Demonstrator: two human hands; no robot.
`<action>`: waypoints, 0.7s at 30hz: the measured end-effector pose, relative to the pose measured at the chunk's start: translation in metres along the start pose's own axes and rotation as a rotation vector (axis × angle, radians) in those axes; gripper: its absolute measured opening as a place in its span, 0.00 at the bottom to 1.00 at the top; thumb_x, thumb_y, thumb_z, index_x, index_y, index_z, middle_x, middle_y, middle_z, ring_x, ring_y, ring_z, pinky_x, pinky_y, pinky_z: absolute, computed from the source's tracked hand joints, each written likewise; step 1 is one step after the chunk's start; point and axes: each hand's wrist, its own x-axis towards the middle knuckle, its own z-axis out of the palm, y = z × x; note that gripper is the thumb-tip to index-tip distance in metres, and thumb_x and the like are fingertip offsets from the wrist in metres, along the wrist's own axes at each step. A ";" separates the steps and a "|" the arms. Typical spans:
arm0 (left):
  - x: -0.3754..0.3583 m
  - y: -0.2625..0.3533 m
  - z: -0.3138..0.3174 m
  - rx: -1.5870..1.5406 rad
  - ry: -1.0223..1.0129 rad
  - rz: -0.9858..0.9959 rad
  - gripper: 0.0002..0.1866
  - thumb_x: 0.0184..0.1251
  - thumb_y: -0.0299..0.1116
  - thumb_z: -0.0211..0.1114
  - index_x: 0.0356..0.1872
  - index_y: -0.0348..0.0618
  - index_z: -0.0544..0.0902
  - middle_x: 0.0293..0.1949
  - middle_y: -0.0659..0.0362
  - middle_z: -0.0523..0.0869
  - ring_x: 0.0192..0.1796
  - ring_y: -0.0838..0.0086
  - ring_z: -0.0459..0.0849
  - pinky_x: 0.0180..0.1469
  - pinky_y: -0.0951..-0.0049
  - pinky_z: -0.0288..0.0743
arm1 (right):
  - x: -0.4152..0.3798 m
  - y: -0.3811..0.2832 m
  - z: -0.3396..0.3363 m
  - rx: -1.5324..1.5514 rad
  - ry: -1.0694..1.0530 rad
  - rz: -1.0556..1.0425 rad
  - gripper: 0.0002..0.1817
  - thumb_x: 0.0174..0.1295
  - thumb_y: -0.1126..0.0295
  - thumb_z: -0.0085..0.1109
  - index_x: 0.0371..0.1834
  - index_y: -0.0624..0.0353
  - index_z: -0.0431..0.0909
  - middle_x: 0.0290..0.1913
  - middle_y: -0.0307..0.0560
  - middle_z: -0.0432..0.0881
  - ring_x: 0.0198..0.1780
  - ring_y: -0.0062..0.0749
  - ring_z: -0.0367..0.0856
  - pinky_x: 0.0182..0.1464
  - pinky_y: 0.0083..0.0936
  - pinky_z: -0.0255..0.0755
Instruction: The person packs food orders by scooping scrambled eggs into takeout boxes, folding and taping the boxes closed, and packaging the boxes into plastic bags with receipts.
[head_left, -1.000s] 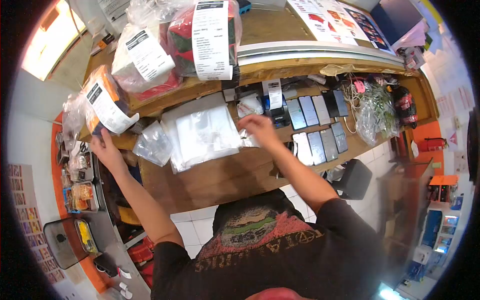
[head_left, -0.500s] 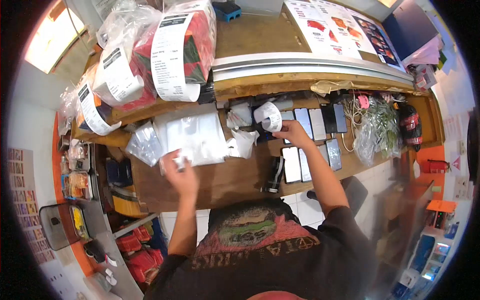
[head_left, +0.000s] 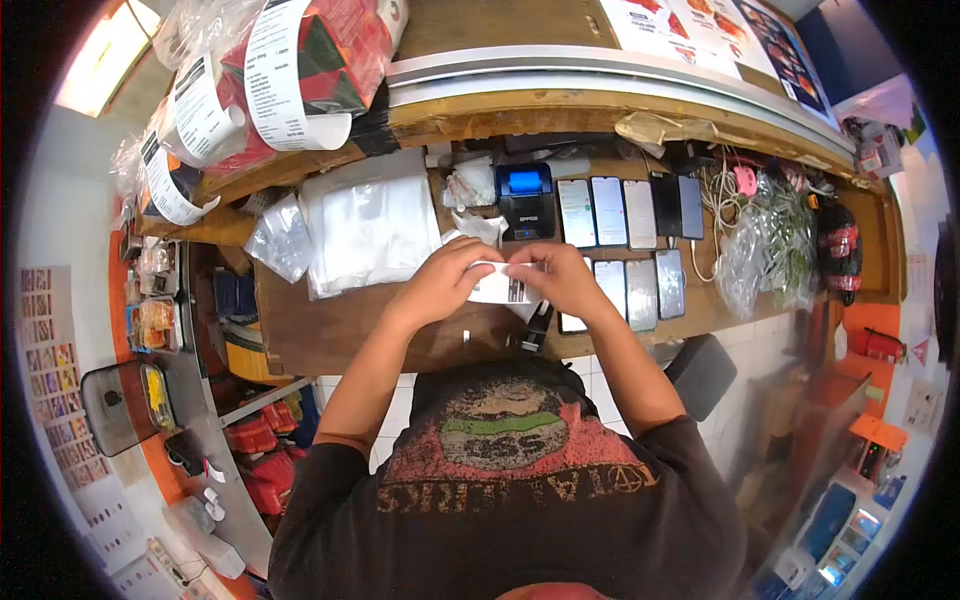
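Note:
A small white paper slip (head_left: 492, 288) with dark print is held between both hands in front of the chest. My left hand (head_left: 447, 280) pinches its left upper edge, and my right hand (head_left: 556, 283) pinches its right upper edge. Just beyond the hands stands a black printer (head_left: 526, 215) with a blue top. To the left lies a stack of clear plastic bags (head_left: 370, 235). Several phones (head_left: 608, 212) lie in two rows to the right of the right hand. A black strap-like item (head_left: 537, 328) lies below the right hand.
Bagged packages with long receipts (head_left: 285, 80) stand on the upper shelf at the left. Cables (head_left: 712, 215) and a plastic bag of green leaves (head_left: 775, 240) lie at the right. A white cloth-like plastic (head_left: 478, 228) sits behind the hands on the wooden desk (head_left: 310, 335).
The right hand has brought the paper down and left from the printer. The left hand has moved right from beside the plastic bags and now grips the paper too. The view has shifted.

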 end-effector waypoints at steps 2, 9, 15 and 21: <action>-0.005 0.007 0.003 -0.028 0.079 -0.105 0.07 0.68 0.28 0.62 0.41 0.35 0.81 0.36 0.51 0.82 0.43 0.57 0.81 0.48 0.64 0.73 | -0.005 -0.004 0.001 -0.005 0.031 -0.025 0.09 0.63 0.69 0.66 0.36 0.67 0.83 0.29 0.46 0.84 0.31 0.21 0.78 0.37 0.26 0.73; -0.018 0.022 0.016 0.022 0.308 -0.016 0.06 0.67 0.28 0.64 0.35 0.34 0.79 0.31 0.52 0.80 0.33 0.63 0.80 0.37 0.68 0.72 | -0.005 0.017 0.019 0.039 0.239 -0.126 0.09 0.65 0.69 0.63 0.36 0.66 0.82 0.29 0.47 0.85 0.32 0.23 0.80 0.37 0.26 0.74; -0.021 0.012 -0.002 -0.147 0.489 -0.126 0.06 0.68 0.27 0.65 0.34 0.34 0.80 0.31 0.53 0.83 0.34 0.67 0.81 0.39 0.70 0.73 | -0.006 0.017 0.021 0.095 0.315 -0.219 0.14 0.59 0.63 0.71 0.40 0.62 0.84 0.43 0.46 0.84 0.45 0.29 0.80 0.50 0.29 0.73; -0.011 0.010 -0.025 -0.483 0.204 -0.261 0.13 0.65 0.25 0.69 0.48 0.36 0.80 0.39 0.61 0.86 0.43 0.79 0.80 0.47 0.76 0.75 | -0.003 0.011 0.000 0.409 0.341 -0.024 0.09 0.58 0.70 0.71 0.33 0.65 0.82 0.37 0.38 0.75 0.41 0.22 0.76 0.45 0.21 0.69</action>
